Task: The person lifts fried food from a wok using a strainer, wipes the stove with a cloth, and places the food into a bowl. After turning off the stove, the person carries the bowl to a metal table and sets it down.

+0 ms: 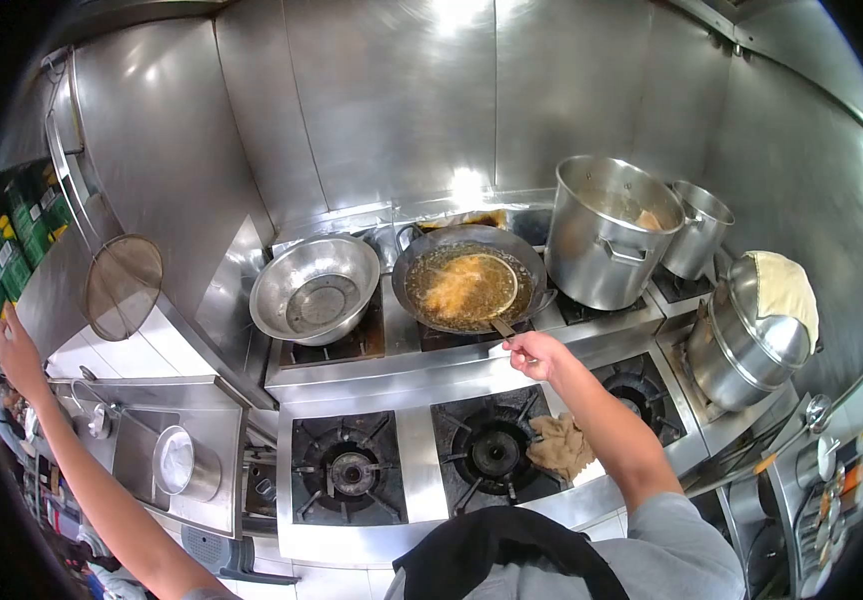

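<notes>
1. Nearest the camera are a grey sleeve and a black apron, then the front edge of a stainless steel range (422,455) with smooth, dull-shining panels.
2. Two black cast-iron front burners (352,472) sit unlit in square wells. A crumpled brown rag (560,445) lies just beside the right-hand one.
3. To the left and lower down, a steel tub (184,462) with a round pale lid stands in a recessed steel tray.
4. The left grip (14,350) reaches far out to the left edge, by a shelf of green packets (17,235). Whether it is clenched or released cannot be told.
5. The right grip (535,352) is clenched on the thin handle of a skimmer (503,328), above the ledge between the burner rows.
6. The skimmer's round wire basket lies in a dark round wok (402,262) on the back middle burner. The wok holds bubbling amber oil and golden, rough-crusted fried food (457,285).
7. Left of the wok, a wide, shiny steel bowl (264,300) rests tilted. A flat round mesh screen (124,286) hangs further left.
8. To the right stands a tall steel stockpot (607,235), with a smaller pot (700,228) behind it. A tipped pot (742,350) nearby carries a pale cloth (784,285).
9. Brushed steel wall panels enclose the back and sides, catching glare.
</notes>
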A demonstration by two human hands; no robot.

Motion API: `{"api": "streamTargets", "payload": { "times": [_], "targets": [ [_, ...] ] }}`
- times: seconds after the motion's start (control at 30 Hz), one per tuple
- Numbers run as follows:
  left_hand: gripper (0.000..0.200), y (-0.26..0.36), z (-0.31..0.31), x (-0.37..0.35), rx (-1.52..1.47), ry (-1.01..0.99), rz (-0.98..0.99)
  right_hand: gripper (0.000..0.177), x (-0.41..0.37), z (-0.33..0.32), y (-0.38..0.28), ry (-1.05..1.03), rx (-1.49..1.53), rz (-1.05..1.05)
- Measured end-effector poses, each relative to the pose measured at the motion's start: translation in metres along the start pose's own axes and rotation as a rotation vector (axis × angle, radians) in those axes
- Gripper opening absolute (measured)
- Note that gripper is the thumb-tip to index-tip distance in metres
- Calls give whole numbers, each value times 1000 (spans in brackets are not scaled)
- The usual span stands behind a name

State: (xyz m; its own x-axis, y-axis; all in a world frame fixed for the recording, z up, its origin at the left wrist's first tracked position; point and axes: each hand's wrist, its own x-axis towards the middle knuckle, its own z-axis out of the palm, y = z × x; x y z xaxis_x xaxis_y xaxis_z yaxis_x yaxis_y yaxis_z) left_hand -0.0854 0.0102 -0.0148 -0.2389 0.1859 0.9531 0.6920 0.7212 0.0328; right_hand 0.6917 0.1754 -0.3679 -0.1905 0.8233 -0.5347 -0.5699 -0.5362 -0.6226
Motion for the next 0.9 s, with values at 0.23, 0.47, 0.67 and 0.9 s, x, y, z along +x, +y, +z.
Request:
{"api": "streamTargets", "payload": {
  "times": [0.23, 0.47, 0.67, 0.9],
  "targets": [
    [45, 7, -10, 0, -101, -34, -101, 5, -19, -14, -8, 23, -63, -31],
    [54, 10, -12, -1, -135, -2, -118, 7, -14, -16, -8, 24, -44, -61],
    [56, 16, -23, -1, -224, -33, -182, 9, -2, 6, -4, -1, 31, -51],
    [56, 16, -22, -4, -250, 96, -34, 12, 17, 27, -4, -48, 65, -25]
  ]
}}
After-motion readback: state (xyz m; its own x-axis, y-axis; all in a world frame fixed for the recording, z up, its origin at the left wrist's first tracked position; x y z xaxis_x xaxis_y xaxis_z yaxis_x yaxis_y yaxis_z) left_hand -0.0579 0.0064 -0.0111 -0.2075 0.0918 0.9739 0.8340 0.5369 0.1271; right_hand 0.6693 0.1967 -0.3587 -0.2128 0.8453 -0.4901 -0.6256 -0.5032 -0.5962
